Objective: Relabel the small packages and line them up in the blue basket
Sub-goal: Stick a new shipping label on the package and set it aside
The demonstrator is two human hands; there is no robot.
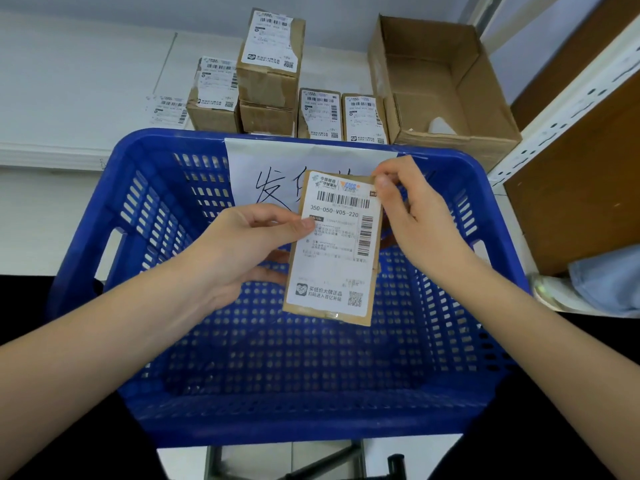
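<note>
Two hands hold one small package (332,251) above the blue basket (138,209): left hand (239,251) grips its edge, right hand (412,209) pinches the label (334,244) corner.

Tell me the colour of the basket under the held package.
Blue, a perforated plastic basket; the head view shows it plainly beneath the package.

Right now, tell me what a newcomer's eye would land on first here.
The big blue basket fills the middle, holding no packages. Above it, both hands grip a small labelled package: the left hand holds its side, the right hand pinches its top corner. More labelled boxes stand behind the basket.
</note>
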